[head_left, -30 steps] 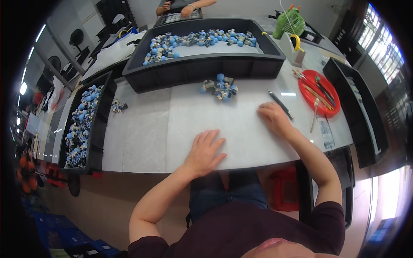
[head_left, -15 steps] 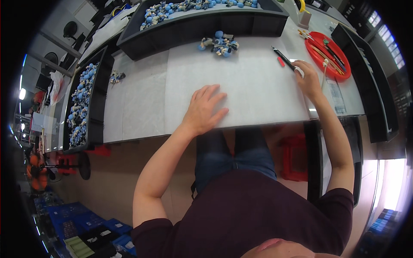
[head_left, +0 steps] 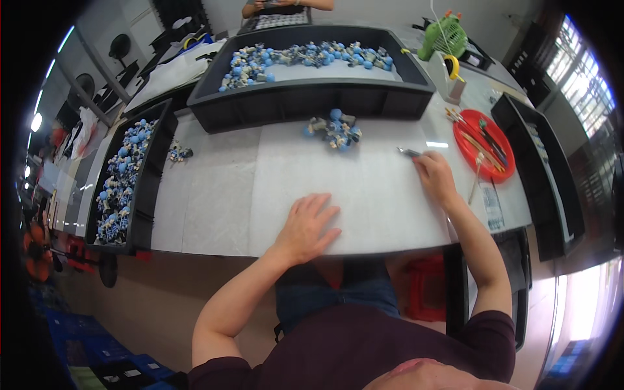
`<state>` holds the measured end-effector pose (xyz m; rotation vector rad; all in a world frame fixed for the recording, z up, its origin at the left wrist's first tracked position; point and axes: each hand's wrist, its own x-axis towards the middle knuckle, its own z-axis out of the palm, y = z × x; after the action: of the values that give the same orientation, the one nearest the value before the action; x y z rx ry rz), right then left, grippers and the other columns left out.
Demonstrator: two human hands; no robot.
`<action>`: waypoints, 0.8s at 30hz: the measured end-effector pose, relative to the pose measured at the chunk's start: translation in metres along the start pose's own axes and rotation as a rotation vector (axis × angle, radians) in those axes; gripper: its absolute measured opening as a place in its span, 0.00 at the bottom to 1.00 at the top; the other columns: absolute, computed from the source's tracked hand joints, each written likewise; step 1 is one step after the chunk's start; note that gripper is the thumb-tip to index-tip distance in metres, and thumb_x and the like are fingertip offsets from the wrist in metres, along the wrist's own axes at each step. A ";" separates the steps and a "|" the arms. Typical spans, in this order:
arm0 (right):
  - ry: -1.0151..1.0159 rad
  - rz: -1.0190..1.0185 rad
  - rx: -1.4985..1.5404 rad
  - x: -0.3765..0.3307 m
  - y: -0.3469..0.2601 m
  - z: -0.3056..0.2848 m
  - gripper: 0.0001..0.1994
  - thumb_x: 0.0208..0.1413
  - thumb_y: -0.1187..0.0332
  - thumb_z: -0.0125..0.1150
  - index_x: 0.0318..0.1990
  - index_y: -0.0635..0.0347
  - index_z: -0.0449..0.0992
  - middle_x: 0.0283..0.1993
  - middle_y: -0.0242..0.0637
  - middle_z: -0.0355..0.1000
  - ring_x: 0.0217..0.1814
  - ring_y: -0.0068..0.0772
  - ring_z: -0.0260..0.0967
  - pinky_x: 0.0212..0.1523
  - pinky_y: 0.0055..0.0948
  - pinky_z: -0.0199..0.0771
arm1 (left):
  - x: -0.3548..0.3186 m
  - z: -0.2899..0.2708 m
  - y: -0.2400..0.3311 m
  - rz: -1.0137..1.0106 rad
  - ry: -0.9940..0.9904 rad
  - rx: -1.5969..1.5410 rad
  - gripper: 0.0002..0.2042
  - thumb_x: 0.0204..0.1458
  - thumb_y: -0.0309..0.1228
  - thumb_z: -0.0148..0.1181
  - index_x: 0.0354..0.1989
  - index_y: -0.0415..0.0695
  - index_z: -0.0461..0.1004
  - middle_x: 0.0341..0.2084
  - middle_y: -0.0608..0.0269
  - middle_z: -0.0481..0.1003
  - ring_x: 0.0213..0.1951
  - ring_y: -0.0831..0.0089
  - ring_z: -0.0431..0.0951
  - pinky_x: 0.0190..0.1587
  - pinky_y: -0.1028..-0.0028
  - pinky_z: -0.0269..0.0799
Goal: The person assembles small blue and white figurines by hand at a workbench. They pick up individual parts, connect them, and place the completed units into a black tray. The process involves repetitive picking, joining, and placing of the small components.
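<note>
My right hand [head_left: 434, 175] is closed around a slim dark pen-like tool [head_left: 409, 153] with a pale pointed tip. The tip points left, just above or on the white work surface; I cannot tell which. Flat on the white sheet near the table's front edge, my left hand [head_left: 309, 224] holds nothing and its fingers are spread. Beyond the hands lies a small pile of blue-headed figurines [head_left: 338, 133], nearest to the tool's tip. To the right of my right hand is a red oval tray [head_left: 460, 146] with brushes and slim tools in it.
A large black bin [head_left: 312, 101] of similar figurines stands at the back. Another black bin [head_left: 144, 208] of them is on the left, with a few loose figurines [head_left: 180, 153] beside it. A long black bin [head_left: 552, 188] borders the right. Another person's hands [head_left: 279, 3] show at the far side.
My right hand has closed on the pen-like tool and moved it left. The red piece beside the tool is no longer visible. The view has tilted up, while my left hand stays flat.
</note>
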<state>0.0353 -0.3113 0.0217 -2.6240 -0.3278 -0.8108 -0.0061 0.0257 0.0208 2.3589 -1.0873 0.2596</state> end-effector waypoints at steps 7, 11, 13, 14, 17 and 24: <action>0.016 -0.086 0.033 0.030 -0.031 -0.008 0.10 0.40 0.81 0.58 0.34 0.65 0.73 0.36 0.40 0.68 0.39 0.40 0.64 0.38 0.31 0.66 | -0.002 -0.010 -0.005 0.005 -0.009 -0.021 0.20 0.45 0.36 0.55 0.46 0.40 0.66 0.50 0.47 0.60 0.52 0.53 0.59 0.54 0.59 0.53; -0.009 -0.231 0.101 0.080 -0.046 -0.012 0.13 0.39 0.82 0.58 0.37 0.64 0.72 0.39 0.41 0.68 0.41 0.41 0.64 0.40 0.32 0.66 | 0.004 -0.011 -0.008 -0.030 -0.046 -0.035 0.20 0.45 0.37 0.56 0.47 0.41 0.65 0.51 0.47 0.59 0.53 0.53 0.59 0.54 0.57 0.53; -0.048 -0.311 0.123 0.118 -0.059 -0.012 0.13 0.39 0.82 0.59 0.37 0.64 0.72 0.39 0.41 0.69 0.41 0.42 0.66 0.41 0.32 0.66 | 0.006 -0.012 -0.007 -0.041 -0.077 -0.054 0.21 0.45 0.37 0.56 0.47 0.41 0.65 0.52 0.47 0.59 0.53 0.53 0.58 0.54 0.56 0.53; -0.056 -0.340 0.151 0.136 -0.061 -0.009 0.14 0.40 0.82 0.59 0.37 0.64 0.72 0.39 0.41 0.69 0.41 0.42 0.66 0.41 0.32 0.67 | 0.009 -0.013 -0.007 -0.056 -0.082 -0.068 0.21 0.44 0.37 0.56 0.47 0.41 0.65 0.53 0.47 0.58 0.54 0.54 0.58 0.54 0.56 0.53; -0.089 -0.378 0.182 0.180 -0.068 0.003 0.20 0.40 0.81 0.59 0.45 0.63 0.69 0.42 0.42 0.68 0.44 0.43 0.65 0.44 0.32 0.66 | 0.013 -0.018 -0.008 -0.088 -0.116 -0.087 0.21 0.44 0.37 0.56 0.47 0.42 0.65 0.53 0.47 0.58 0.54 0.54 0.58 0.54 0.56 0.53; 0.444 -0.328 0.167 0.330 -0.130 -0.002 0.30 0.42 0.73 0.62 0.56 0.64 0.58 0.56 0.48 0.59 0.58 0.49 0.54 0.56 0.39 0.53 | 0.014 -0.018 -0.013 -0.105 -0.140 -0.116 0.22 0.44 0.38 0.56 0.48 0.45 0.64 0.53 0.50 0.58 0.54 0.56 0.58 0.54 0.55 0.53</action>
<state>0.2583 -0.1587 0.2508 -2.1850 -0.6729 -1.3746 0.0135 0.0334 0.0360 2.3484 -1.0088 -0.0063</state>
